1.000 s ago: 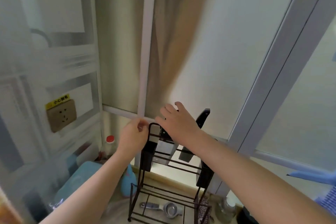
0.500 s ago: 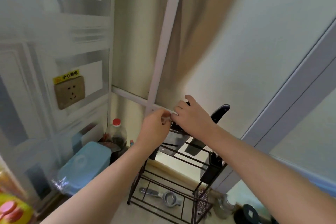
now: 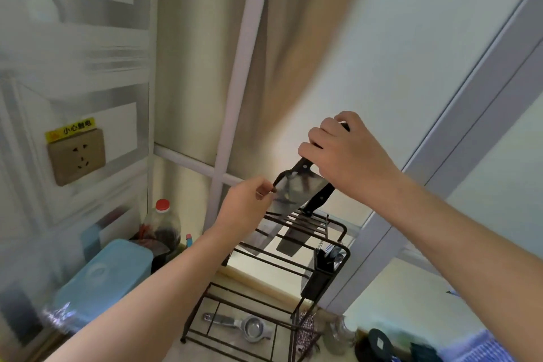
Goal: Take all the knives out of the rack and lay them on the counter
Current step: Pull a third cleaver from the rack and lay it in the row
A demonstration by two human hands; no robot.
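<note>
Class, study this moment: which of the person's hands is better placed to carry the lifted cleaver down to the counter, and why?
The right hand. It wraps the cleaver's black handle, while the left hand only pinches the blade's edge, a poor and risky hold for carrying.

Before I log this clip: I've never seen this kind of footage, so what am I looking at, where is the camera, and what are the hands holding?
There is no machine here, only a person's two bare hands. The single picture comes from a wide-angle camera worn on the head, looking forward and down, so the arms reach in from the bottom. The right hand grips the black handle of a cleaver raised above a black wire rack. The left hand pinches the blade's edge with its fingers. A second knife stands in the rack. Under the rack lies a metal squeezer. To the left are a blue box and a red-capped bottle; a socket is on the wall.
</note>
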